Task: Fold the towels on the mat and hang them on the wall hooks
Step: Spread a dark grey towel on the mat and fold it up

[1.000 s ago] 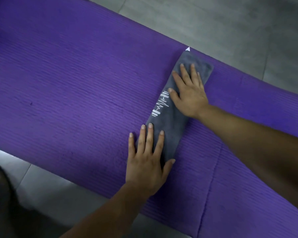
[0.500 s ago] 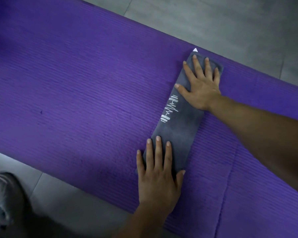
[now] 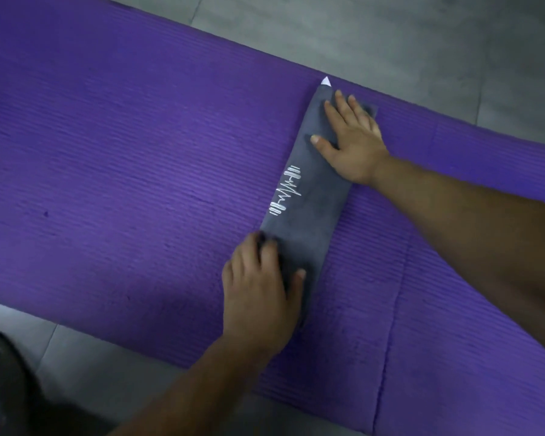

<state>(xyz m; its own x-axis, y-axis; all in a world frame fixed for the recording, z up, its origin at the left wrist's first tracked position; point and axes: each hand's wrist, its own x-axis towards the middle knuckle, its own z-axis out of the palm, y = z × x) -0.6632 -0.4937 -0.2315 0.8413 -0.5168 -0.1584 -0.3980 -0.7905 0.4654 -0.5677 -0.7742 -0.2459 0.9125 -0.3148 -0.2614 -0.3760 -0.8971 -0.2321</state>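
A gray towel [image 3: 310,225], folded into a long narrow strip, lies flat on the purple mat [image 3: 123,152]. It runs on a slant from just inside the mat's far edge down toward its near edge. A small white tag [image 3: 325,81] sticks out at the strip's far corner, right at the far edge of the mat. A white embroidered logo [image 3: 285,190] (a zigzag line between two barred ends) sits along the towel's left long edge, about midway between the two hands.

The right hand [image 3: 353,146] rests on the far end of the towel, palm down. Its fingers are straight and spread, pressing the cloth against the mat and gripping nothing.

The left hand [image 3: 258,294] is on the near end. Its fingers [image 3: 266,245] are curled down over the towel's left long edge, and the thumb [image 3: 298,275] lies across the top of the cloth, so the hand clasps that end between fingers and thumb. The fingertips are blurred. The towel's near end passes under the palm and is hidden there.

Gray floor [image 3: 390,36] shows beyond both long edges of the mat. A dark shoe [image 3: 0,382] stands on it by the near edge.
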